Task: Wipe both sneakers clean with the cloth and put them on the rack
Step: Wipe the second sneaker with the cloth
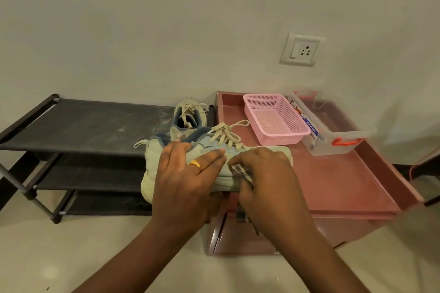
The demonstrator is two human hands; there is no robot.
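Note:
A pale green sneaker (156, 164) with blue trim and cream laces is held in the air at the pink cabinet's left edge. My left hand (188, 173) grips it around the heel and sole, fingers spread over its side. My right hand (264, 178) presses a checked cloth (241, 172) against the sneaker's side near the toe; part of the cloth hangs down below. The second sneaker (188, 116) stands on the right end of the black rack's top shelf (83, 123), behind the held one.
The low pink cabinet top (345, 178) has a raised rim and carries a pink mesh basket (276, 119) and a clear plastic box (331, 128) with an orange latch. A wall socket (302, 50) is above. The rack has two lower shelves (90, 173).

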